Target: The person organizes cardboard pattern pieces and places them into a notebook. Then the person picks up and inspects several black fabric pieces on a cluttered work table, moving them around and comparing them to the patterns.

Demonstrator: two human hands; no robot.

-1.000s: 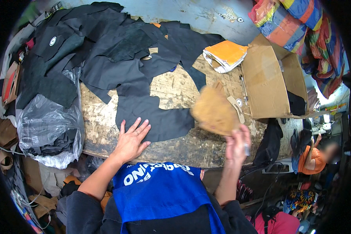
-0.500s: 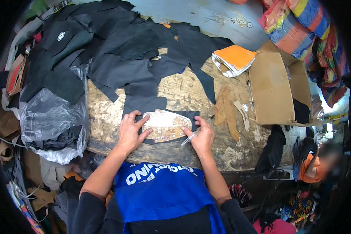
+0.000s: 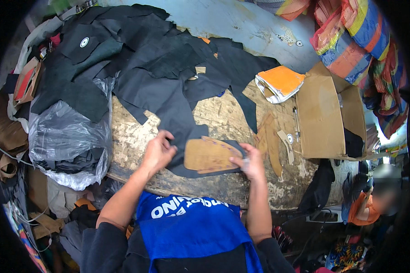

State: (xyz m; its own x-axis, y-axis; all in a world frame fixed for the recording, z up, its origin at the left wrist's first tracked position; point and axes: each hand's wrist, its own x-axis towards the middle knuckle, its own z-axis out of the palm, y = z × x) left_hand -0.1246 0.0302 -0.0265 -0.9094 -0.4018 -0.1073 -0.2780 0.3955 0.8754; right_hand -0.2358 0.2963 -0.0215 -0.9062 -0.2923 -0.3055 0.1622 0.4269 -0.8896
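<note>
A flat tan template (image 3: pixel 209 155) with a rounded outline and dark marks along its edge is over a piece of black leather (image 3: pixel 180 169) near the table's front edge. My right hand (image 3: pixel 253 164) pinches the template's right end, thumb on top. Something pale and blurred shows by those fingers, where a clear pen was a moment before. Left of the template, my left hand (image 3: pixel 158 151) is held apart from it, its fingers bent and spread with nothing in them. More of the black leather runs up from there toward the pile.
Overlapping black leather pieces (image 3: pixel 141 59) cover the far left of the worn wooden table (image 3: pixel 132 136). A plastic bag (image 3: pixel 68 141) of dark scraps sits at left. To the right are tan strips (image 3: pixel 272 145), an orange-and-white folded cloth (image 3: pixel 281 82) and an open cardboard box (image 3: pixel 321 118).
The template has turned over from its shiny, taped face to its plain tan face and moved right. My left hand has let go of it; my right hand still grips its right end.
</note>
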